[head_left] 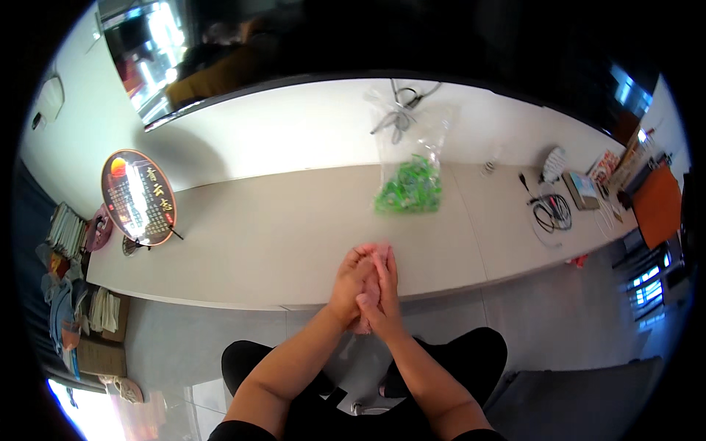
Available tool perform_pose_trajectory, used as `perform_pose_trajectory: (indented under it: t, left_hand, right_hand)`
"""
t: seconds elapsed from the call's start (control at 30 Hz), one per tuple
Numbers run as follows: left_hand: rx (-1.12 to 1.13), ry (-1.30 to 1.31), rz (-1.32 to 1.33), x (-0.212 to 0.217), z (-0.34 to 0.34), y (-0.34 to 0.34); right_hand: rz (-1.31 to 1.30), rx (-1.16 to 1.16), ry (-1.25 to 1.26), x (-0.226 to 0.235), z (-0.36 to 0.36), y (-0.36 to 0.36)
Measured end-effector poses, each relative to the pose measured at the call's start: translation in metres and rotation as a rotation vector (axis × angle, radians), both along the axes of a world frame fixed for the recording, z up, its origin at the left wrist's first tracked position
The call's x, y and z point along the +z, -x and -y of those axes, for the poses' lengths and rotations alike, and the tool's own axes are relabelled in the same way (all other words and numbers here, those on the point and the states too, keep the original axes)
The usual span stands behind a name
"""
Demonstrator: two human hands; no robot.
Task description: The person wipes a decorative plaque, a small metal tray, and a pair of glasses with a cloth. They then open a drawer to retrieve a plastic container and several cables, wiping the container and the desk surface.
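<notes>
Both of my hands come together just over the front edge of the table [243,272]. Between them is a crumpled pink cloth [362,325], soft-looking, its lower end showing below the palms. My left hand [348,285] wraps it from one side, fingers curled. My right hand [386,290] presses on it from the other side, thumb across it. Much of the cloth is hidden by my fingers. Beyond my hands a clear plastic bag [409,187] stands against the wall, with several small green packets in its bottom.
An oval plaque [138,197] stands at the table's left end. Black cables [550,212], a notebook [581,191] and small items lie at the right. A large dark screen [456,44] hangs above the table. Books [68,229] and boxes [103,358] are stacked at far left.
</notes>
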State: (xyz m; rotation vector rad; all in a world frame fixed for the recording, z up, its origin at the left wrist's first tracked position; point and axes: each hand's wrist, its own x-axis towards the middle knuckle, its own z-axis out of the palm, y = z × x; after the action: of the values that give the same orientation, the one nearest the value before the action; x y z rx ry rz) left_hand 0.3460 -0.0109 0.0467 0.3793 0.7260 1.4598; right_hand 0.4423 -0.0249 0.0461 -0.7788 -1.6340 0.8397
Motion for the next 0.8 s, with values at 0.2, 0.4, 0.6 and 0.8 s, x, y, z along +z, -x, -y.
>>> perform_pose_trajectory:
  t: [0.2, 0.4, 0.6, 0.8]
  left_hand:
    - [-0.339, -0.082, 0.224, 0.021, -0.017, -0.002]
    - [0.399, -0.103, -1.270, 0.004, -0.125, 0.010]
    - [0.277, -0.139, -1.275, -0.019, -0.186, 0.011]
    - [0.447, 0.015, -1.179, 0.003, -0.113, 0.048]
  right_hand:
    - [-0.118, -0.139, 0.217, -0.009, -0.028, -0.059]
    - [0.525, -0.675, -0.240, 0.010, -0.077, -0.115]
    - [0.805, 0.042, -0.437, 0.002, -0.046, -0.036]
    - [0.820, -0.078, -0.316, -0.004, -0.085, -0.080]
